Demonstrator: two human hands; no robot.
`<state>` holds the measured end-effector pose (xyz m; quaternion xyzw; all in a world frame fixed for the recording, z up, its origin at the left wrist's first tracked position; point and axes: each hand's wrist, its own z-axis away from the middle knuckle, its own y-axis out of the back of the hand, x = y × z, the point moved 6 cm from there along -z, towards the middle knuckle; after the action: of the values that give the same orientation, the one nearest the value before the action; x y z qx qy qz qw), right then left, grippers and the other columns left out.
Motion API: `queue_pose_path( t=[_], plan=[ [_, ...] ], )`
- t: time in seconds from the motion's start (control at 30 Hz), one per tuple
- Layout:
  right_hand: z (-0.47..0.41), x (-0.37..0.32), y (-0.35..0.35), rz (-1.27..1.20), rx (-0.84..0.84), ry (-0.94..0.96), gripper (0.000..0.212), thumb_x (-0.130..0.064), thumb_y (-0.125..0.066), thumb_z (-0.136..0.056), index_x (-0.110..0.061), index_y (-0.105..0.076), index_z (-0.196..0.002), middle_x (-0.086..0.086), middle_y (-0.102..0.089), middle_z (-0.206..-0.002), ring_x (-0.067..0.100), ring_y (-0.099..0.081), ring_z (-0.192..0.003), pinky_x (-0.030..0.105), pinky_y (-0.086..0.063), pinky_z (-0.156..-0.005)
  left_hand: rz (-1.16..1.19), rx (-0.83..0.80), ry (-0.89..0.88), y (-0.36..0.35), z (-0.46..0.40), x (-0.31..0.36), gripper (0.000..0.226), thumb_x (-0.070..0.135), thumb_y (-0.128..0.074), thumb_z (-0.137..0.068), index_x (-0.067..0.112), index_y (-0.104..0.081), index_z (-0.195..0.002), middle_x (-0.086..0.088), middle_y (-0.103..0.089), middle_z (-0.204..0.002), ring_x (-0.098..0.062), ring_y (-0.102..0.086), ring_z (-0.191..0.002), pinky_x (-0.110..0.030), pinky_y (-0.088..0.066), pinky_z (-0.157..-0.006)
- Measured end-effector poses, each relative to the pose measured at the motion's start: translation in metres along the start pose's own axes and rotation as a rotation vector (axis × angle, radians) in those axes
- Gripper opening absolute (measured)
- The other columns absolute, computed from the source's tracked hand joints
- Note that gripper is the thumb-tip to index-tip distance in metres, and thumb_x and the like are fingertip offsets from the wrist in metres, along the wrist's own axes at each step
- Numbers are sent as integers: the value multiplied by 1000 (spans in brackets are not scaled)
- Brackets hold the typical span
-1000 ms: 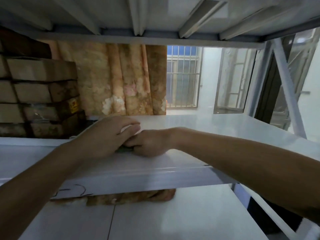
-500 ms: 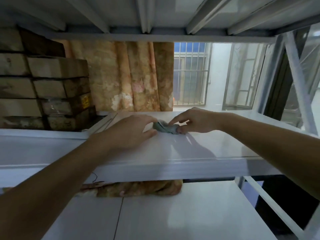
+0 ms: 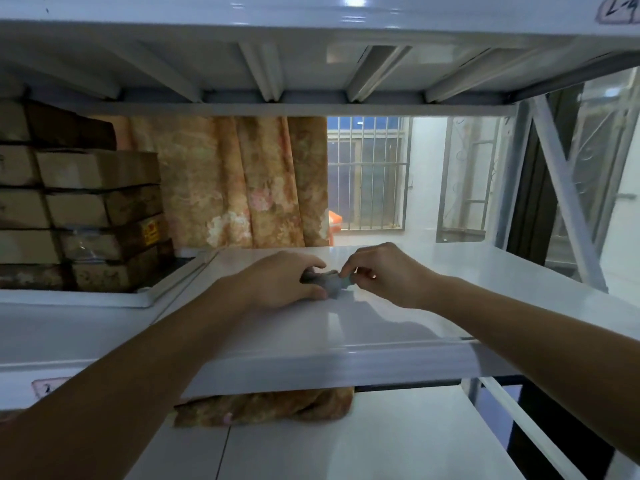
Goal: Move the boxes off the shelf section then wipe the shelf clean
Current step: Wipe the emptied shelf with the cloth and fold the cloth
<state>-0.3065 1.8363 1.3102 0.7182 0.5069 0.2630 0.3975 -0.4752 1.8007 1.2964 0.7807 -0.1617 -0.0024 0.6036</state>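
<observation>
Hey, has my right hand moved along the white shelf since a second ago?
Yes. The right hand has moved back from the shelf's front edge toward the barred window, now pinching the small grey cloth.

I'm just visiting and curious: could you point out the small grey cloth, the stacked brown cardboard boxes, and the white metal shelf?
Small grey cloth (image 3: 329, 284), head view, bunched middle.
Stacked brown cardboard boxes (image 3: 93, 216), head view, front faces.
White metal shelf (image 3: 485, 289), head view, bare top surface.

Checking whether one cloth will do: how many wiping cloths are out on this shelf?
1: a small grey cloth on the white shelf, pinched between the left hand and right hand.
</observation>
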Motion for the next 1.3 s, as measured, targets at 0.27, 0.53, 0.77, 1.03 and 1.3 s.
queue_pose_path(
  t=[0.27,0.53,0.77,1.03,1.3],
  plan=[
    [-4,5,-12,-142,-141,-46,17,-13,-71,-79,-19,-66,-94,-9,-66,-97,4,-61,-82,16,-50,-71,-18,9,145,7,6,-2,24,38,-57,-92,22,-74,-87,5,-69,-82,-15,-61,-79,-34,-48,-73],
    [-14,1,-30,-278,-329,-214,69,-49,-66,-88,-28,-32,-145,-14,-60,-117,7,-63,-92,20,-52,-80,267,454,267,41,26,-16,13,25,-61,-88,24,-47,-88,2,-57,-80,-19,-58,-73,-38,-49,-60],
    [-21,8,-24,-75,-268,-35,16,-27,-64,-92,-23,-69,-107,-11,-66,-87,3,-57,-75,25,-44,-69,196,345,256,52,72,-46,41,23,-73,-78,32,-49,-109,-1,-66,-81,-17,-64,-71,-41,-51,-66],
    [-22,12,-16,-9,-310,-11,30,-26,-69,-90,-24,-68,-119,-11,-70,-105,8,-62,-85,22,-48,-80,-13,21,154,50,85,-51,27,25,-72,-70,40,-64,-91,16,-51,-108,-2,-49,-99,-27,-44,-82],
    [-16,17,-12,-42,-314,-55,17,-35,-63,-92,-29,-72,-105,-16,-69,-94,1,-60,-81,18,-46,-76,120,25,79,44,89,-52,44,-1,-48,-76,36,-71,-78,22,-63,-110,5,-57,-104,-21,-47,-90]
  ],
)
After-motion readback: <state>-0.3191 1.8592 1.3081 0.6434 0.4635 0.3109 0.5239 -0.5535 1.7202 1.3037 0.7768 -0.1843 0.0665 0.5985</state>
